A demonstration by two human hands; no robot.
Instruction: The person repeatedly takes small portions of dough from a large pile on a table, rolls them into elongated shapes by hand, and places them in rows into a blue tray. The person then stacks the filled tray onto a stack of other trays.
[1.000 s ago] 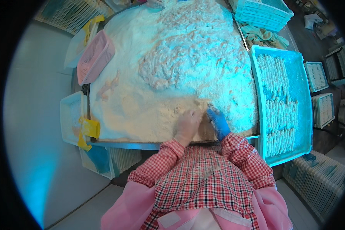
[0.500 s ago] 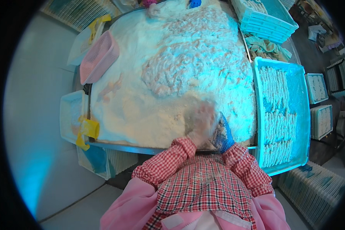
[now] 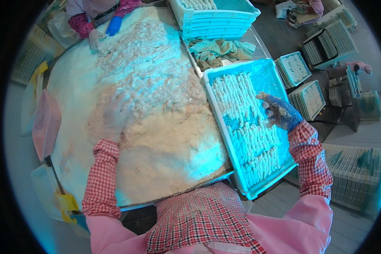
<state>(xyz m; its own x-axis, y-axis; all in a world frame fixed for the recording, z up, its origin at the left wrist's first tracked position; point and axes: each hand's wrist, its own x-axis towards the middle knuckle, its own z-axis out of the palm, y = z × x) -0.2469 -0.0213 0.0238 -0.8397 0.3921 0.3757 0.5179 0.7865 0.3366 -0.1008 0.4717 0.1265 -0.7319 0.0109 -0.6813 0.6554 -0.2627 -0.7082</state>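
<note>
My left hand (image 3: 115, 120) is over the floured table (image 3: 169, 148), at the near left edge of a heap of wet, pale meat strips (image 3: 152, 76) dusted with white powder. Motion smears its fingers, so their state cannot be made out. My right hand (image 3: 283, 113), in a powder-coated blue glove, hovers over a light-blue tray (image 3: 285, 158) to the right of the table. Its fingers are apart and curved, with nothing plainly between them. Beside its fingertips lie coated strips (image 3: 233, 95), laid side by side in three rows on the tray's blue lining.
Stacked blue trays (image 3: 216, 21) and a crumpled greenish cloth (image 3: 222, 51) lie beyond the tray. A pink basket (image 3: 45, 125) stands at the table's left edge. Across the table a co-worker's blue-gloved hand (image 3: 114, 26) is at the heap. More tray stacks (image 3: 353, 178) stand at right.
My hands, together over the powder before, have parted: the left went left to the heap, the right moved right over the tray. The view has swung right, and the co-worker shows more.
</note>
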